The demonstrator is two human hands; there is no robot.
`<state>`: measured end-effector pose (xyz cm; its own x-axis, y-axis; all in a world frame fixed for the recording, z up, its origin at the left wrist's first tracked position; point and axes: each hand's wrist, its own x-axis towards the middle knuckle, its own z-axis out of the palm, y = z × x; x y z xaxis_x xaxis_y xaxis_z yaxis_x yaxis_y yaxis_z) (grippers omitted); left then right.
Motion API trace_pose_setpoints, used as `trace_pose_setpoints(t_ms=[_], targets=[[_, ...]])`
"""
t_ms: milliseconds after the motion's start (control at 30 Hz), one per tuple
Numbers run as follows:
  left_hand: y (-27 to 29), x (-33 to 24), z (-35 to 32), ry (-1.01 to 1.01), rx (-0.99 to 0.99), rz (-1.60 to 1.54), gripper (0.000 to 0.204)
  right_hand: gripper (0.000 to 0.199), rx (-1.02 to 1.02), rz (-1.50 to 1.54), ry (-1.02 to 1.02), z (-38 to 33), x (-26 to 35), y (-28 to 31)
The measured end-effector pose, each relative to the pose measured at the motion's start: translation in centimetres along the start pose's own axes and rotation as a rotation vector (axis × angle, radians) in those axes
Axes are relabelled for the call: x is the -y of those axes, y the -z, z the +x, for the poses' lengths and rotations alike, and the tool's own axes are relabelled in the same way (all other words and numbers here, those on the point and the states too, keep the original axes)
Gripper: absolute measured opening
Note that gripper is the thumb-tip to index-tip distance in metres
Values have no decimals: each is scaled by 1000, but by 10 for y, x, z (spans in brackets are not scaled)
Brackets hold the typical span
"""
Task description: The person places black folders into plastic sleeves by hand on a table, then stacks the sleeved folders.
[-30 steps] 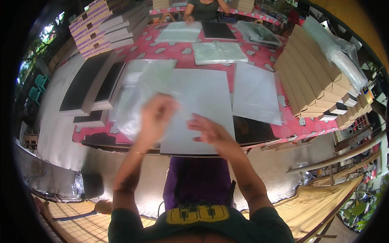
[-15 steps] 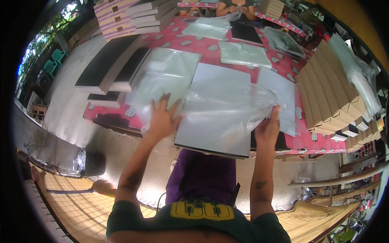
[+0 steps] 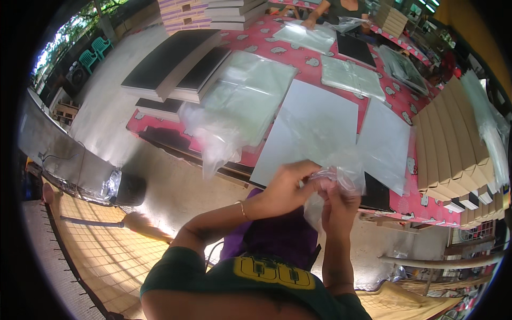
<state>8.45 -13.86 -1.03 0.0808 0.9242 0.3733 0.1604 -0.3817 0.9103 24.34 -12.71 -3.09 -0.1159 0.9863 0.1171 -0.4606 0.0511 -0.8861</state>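
My left hand (image 3: 288,186) and my right hand (image 3: 340,200) meet over the near table edge, both closed on a crumpled clear plastic bag (image 3: 349,170). Some of its film hangs below my fingers. Just beyond them a large white sheet (image 3: 320,114) lies flat, its near corner partly behind my hands. To the left is a stack of clear plastic bags (image 3: 256,80), with loose crumpled film (image 3: 213,136) hanging over the edge. Another white sheet (image 3: 386,138) under clear film lies to the right, close to a black board (image 3: 376,193).
Thick black-topped stacks (image 3: 170,58) stand at the left of the pink patterned table (image 3: 277,50). A row of brown cardboard pieces (image 3: 450,138) stands at the right, with plastic film (image 3: 482,122) over it. Across the table a person (image 3: 346,8) reaches toward bags.
My left hand has left the flat film and joined my right hand. The plastic that was spread over the white sheet is now bunched between them. The view has shifted.
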Motion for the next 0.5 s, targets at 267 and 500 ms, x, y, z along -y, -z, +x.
trace_pose_setpoints(t_ms=[267,500], targets=[[38,16,5,-135,-412,435,6,49,234,484,89,-2,1,16],[71,27,-18,-424,47,596,21,66,363,300,-130,5,28,52]])
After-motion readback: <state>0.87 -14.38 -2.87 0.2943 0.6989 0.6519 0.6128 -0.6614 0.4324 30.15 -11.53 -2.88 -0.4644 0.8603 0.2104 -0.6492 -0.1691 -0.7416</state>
